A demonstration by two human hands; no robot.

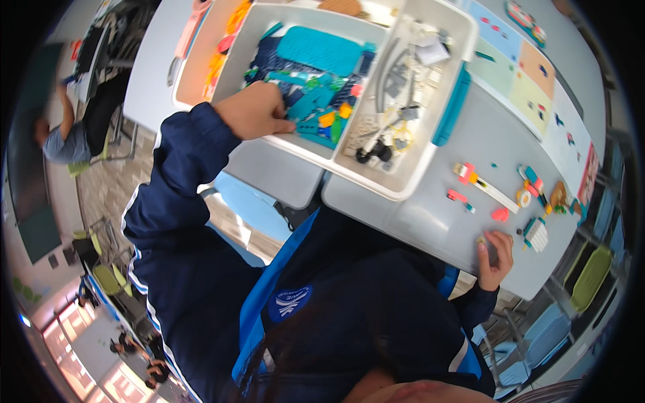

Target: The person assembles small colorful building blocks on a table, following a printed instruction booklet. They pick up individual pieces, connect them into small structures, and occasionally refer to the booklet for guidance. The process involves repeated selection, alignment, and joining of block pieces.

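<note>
My left hand (pixel 254 111) reaches into the white sorting bin (pixel 310 154), over a compartment of teal, navy and green building bricks. Its fingers are curled down and partly hidden, so what they hold, if anything, does not show. A large teal plate (pixel 319 50) lies behind it, and a few orange bricks (pixel 327 119) lie to its right. By the table's near edge, my right hand (pixel 496 260) holds a small beige brick (pixel 480 240) between thumb and fingers. Beyond that hand lie a loose coral brick (pixel 500 214) and a long white piece with a coral end (pixel 494 193).
Grey and white parts, with black wheels (pixel 374 152), fill the bin's right compartment. A teal handle (pixel 452 107) sticks out on its right side. Small assembled pieces (pixel 535 234) lie at the table's right. An open instruction booklet (pixel 531 87) lies behind them. Chairs (pixel 591 269) stand around.
</note>
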